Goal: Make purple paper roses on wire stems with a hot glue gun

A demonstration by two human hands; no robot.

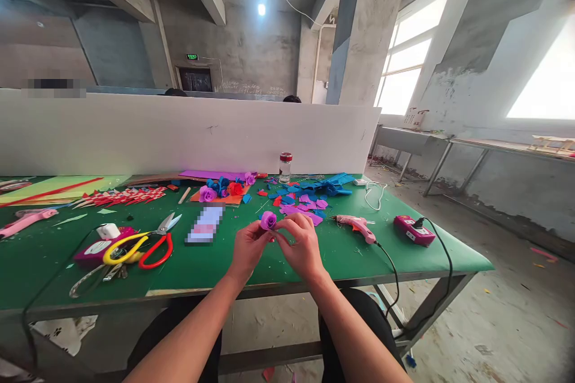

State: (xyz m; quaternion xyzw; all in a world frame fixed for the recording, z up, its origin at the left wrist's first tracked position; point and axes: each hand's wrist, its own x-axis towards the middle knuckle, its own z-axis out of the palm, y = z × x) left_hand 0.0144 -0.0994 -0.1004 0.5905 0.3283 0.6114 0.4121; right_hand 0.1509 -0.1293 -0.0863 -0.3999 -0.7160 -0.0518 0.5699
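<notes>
A small purple paper rose (268,220) is held up between my two hands over the near part of the green table. My left hand (249,246) pinches it from the left, thumb and fingers closed at its base. From the right, my right hand (300,244) has thumb and forefinger closed at the rose's lower edge. Just beyond lie loose purple paper petals (306,210) and blue paper pieces (330,187). Finished paper roses (224,188) in purple, blue and red sit on orange paper at the back. A pink glue gun (356,227) rests right of my hands.
Scissors (157,242) with yellow and red handles lie left, near a purple power block (96,248). Another power block (413,231) with a black cord sits at the right edge. A red-lidded jar (285,167) stands before the white partition (179,131). The green table (287,269) ends at right.
</notes>
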